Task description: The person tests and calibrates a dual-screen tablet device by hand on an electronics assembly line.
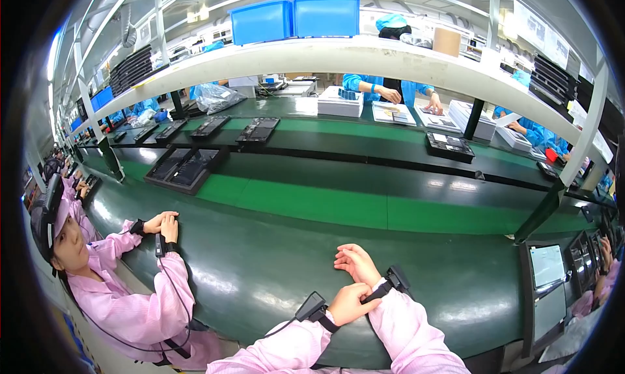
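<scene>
My left hand (349, 302) reaches across to my right wrist, its fingers closed at the black wrist strap (381, 292) there. My right hand (358, 263) hangs over the dark green bench top (260, 257) with nothing in it. Its fingers are loosely bent and apart. A small black box (398, 279) sits on the strap of my right wrist. Another black device (311, 306) with a cable is strapped to my left wrist. Both my sleeves are pink.
A co-worker in pink (130, 296) sits at left, hands on the bench. Beyond runs a green belt (299, 201) with a black tray (185, 169) beside it. Black-framed panels (547, 289) stand at right. Blue bins (325, 16) sit on the overhead shelf; people in blue work behind.
</scene>
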A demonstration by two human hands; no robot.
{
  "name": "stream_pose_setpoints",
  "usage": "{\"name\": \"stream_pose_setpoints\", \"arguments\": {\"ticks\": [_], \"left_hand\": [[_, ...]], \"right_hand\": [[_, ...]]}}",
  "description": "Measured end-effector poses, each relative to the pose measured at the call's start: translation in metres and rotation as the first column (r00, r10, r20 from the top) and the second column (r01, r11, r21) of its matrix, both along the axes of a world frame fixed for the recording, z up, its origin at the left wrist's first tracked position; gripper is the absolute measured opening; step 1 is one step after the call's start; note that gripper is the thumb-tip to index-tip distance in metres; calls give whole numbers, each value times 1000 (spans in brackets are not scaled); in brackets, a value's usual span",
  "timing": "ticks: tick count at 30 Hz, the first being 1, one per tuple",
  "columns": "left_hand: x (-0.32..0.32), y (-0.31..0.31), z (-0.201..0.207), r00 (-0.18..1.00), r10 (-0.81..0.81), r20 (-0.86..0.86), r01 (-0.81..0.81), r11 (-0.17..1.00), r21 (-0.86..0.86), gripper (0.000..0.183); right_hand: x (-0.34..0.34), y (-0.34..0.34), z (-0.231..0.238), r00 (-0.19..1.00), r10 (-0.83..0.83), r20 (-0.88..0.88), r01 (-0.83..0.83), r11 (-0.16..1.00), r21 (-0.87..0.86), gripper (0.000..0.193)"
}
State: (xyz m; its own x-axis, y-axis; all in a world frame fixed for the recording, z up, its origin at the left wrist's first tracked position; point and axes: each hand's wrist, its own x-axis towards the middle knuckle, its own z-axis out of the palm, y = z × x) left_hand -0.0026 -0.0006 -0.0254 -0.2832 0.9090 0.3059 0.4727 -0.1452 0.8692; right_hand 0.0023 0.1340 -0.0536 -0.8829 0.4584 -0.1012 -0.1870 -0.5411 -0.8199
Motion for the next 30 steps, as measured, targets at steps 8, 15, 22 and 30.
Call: {"name": "stream_pose_setpoints", "arguments": {"ticks": [8, 15, 22, 30], "left_hand": [[1, -5, -9, 999, 34, -29, -33, 999, 15, 30], [-7, -2, -5, 995, 43, -89, -41, 999, 30, 34], [-5, 3, -9, 997, -35, 67, 34, 999, 5, 28], [-4, 2, 6, 983, -52, 177, 81, 983, -162, 18]], "right_hand": [[3, -6, -7, 1000, 16, 25, -16, 1000, -2, 22], [3, 5, 5, 995, -17, -102, -2, 983, -183, 23], [12, 38, 1, 992, -51, -118, -7, 895, -446, 29], [8, 27, 8, 980, -189, -70, 174, 969, -175, 24]]}}
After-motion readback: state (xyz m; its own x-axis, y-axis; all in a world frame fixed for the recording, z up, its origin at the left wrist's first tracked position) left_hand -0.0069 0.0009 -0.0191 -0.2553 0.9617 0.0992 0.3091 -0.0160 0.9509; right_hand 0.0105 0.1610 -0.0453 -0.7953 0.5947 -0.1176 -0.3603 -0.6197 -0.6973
